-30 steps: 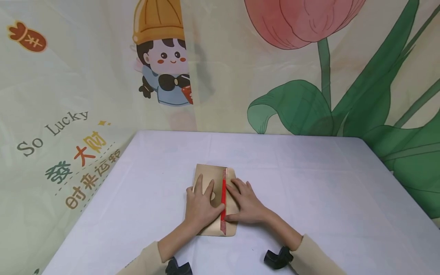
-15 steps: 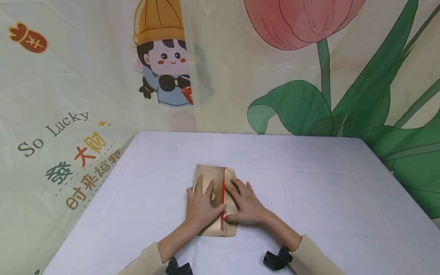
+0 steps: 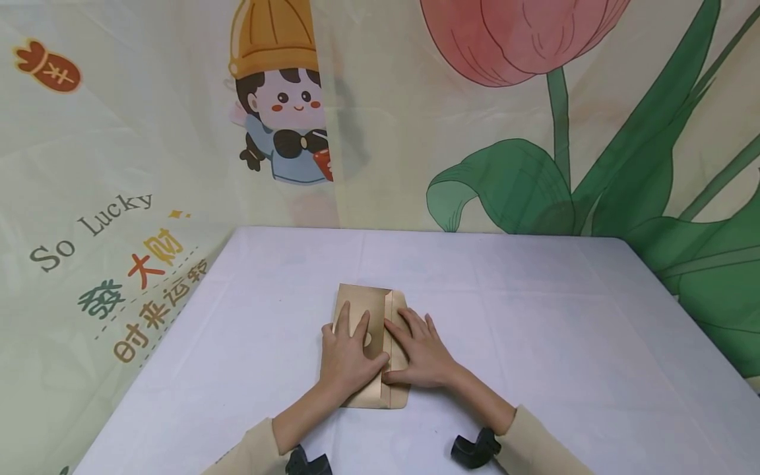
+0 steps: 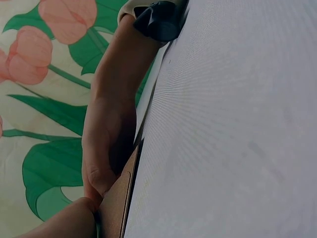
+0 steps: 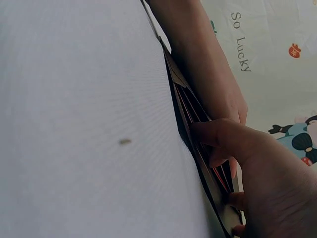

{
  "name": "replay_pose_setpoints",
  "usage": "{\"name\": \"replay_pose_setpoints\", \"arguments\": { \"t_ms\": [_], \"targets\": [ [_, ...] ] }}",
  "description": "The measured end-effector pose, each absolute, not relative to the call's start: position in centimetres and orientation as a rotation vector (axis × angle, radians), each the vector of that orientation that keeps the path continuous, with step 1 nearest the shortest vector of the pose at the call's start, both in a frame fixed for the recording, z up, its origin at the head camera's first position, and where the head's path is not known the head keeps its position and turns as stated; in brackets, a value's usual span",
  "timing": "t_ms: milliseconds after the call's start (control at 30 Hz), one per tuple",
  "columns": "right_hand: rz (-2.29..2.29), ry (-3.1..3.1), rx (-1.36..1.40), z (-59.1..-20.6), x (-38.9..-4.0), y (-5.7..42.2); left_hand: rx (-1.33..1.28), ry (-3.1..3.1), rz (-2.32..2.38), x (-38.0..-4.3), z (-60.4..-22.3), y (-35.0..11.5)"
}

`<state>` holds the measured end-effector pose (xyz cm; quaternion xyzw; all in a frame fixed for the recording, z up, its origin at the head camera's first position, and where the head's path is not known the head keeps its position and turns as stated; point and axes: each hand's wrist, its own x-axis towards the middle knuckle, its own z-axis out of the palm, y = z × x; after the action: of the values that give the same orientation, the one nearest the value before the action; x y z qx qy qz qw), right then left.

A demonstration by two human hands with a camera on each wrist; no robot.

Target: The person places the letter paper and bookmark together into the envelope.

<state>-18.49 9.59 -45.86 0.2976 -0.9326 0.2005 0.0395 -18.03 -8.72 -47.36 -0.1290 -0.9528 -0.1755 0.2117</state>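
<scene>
A brown paper envelope (image 3: pixel 374 300) lies flat on the table with its flap (image 3: pixel 400 394) unfolded to the right. My left hand (image 3: pixel 349 353) rests on the envelope's body, fingers spread, thumb near the mouth. The fingers and thumb of my right hand (image 3: pixel 424 356) touch the envelope at its mouth, over the flap. Inside the gaping mouth, the right wrist view shows a thin red edge (image 5: pixel 219 177); the head view does not show it. What lies under the left palm is hidden.
A white cloth covers the table (image 3: pixel 534 297). Black wrist mounts (image 3: pixel 477 448) sit near both sleeves. Behind the table hangs a printed backdrop (image 3: pixel 380 132) with a tulip and a cartoon figure.
My right fingertips have moved slightly left toward the envelope's mouth. The red strip there narrowed and has gone from sight in the head view. My left hand has stayed in place.
</scene>
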Motion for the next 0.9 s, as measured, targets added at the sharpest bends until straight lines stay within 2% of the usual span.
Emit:
{"name": "replay_pose_setpoints", "arguments": {
  "t_ms": [900],
  "targets": [
    [0.642,-2.878,0.962,-46.0,-18.5,10.9,-0.355,-2.8,-0.52,-18.0,-47.5,-8.0]
  ]
}}
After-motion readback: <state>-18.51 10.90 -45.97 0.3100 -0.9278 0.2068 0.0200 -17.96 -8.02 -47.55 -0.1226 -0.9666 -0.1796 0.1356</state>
